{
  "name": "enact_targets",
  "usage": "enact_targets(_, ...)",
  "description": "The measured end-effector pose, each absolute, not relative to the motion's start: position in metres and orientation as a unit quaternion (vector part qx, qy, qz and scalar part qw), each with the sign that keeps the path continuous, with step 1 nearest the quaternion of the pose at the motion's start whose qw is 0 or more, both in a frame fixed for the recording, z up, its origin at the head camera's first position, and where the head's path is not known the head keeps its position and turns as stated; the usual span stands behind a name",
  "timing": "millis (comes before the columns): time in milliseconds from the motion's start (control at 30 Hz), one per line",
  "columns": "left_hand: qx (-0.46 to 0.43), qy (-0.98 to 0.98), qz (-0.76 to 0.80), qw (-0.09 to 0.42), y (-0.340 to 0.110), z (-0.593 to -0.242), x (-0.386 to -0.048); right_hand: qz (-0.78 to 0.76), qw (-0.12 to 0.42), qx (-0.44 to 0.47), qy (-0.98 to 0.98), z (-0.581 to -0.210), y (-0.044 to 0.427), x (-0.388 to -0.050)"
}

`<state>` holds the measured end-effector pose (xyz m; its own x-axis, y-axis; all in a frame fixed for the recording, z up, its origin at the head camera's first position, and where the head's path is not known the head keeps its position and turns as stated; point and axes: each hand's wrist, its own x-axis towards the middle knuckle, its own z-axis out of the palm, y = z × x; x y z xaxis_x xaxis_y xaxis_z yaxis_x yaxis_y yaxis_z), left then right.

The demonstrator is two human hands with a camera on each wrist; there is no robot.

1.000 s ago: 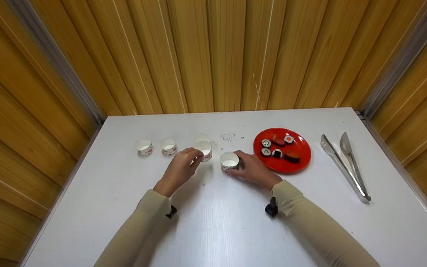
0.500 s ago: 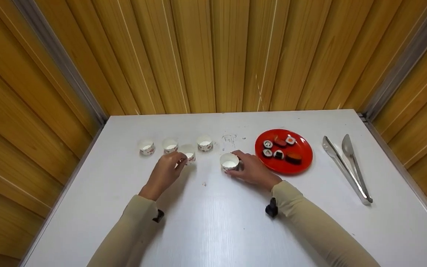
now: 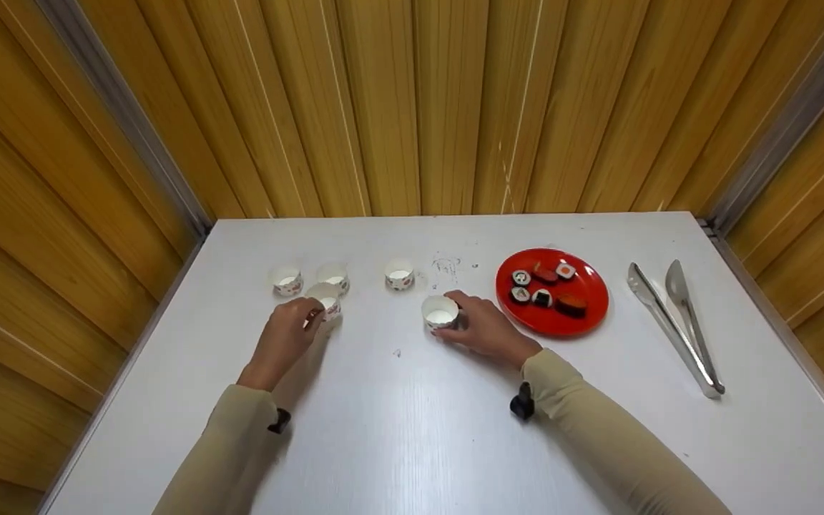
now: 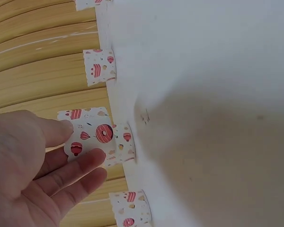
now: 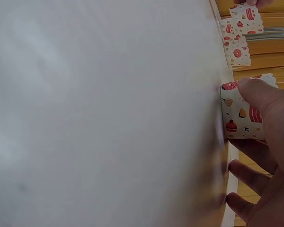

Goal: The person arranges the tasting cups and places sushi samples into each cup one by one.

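By the L hand (image 3: pixel 283 336) a paper cup (image 3: pixel 326 303) w/ red print is held; its wall is pinched b/w thumb and fingers, so the hand is only slightly opened. This cup seems to be lifted a little off the counter (image 3: pixel 398 422). By the R hand (image 3: pixel 487 329) another cup (image 3: pixel 439 315) is gripped b/w thumb and forefinger, while the other fingers are spread apart; this cup, at the L side of the hand, appears to be supported by the counter.

Just beside the R hand, to its R, a red plate (image 3: pixel 548 327) is seen w/ 6 sushi pcs. (image 3: pixel 571 305) on it. Farther away, the 1st standing cup (image 3: pixel 287 284) is placed straight beyond the L hand, the 2nd standing cup (image 3: pixel 334 277) beyond it and a bit to R, the 3rd standing cup (image 3: pixel 399 277) beyond the gap b/w both hands. Whether the 2nd is touched by the lifted one cannot be told. Well apart, to R of the R hand, metal tongs (image 3: pixel 671 332) are laid unused.

Progress, as judged: the cup arranging is only partly done, i.e. 3 are set down, 2 are not yet released; no sushi is seen in any cup.
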<state>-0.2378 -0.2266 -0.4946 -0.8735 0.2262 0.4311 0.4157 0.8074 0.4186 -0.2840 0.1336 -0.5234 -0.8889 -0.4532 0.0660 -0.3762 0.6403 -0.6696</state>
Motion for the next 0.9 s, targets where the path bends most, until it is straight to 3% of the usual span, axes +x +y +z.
enact_targets(367, -0.081, -0.955, -0.248, 0.144, -0.258, -0.498, -0.233, -0.367, 0.053, -0.229, 0.9, -0.524, 0.134, -0.284)
enact_targets(900, -0.031, -0.962, -0.254, 0.095, -0.275, -0.5, -0.229, -0.357, 0.05, -0.22, 0.907, -0.524, 0.134, -0.283)
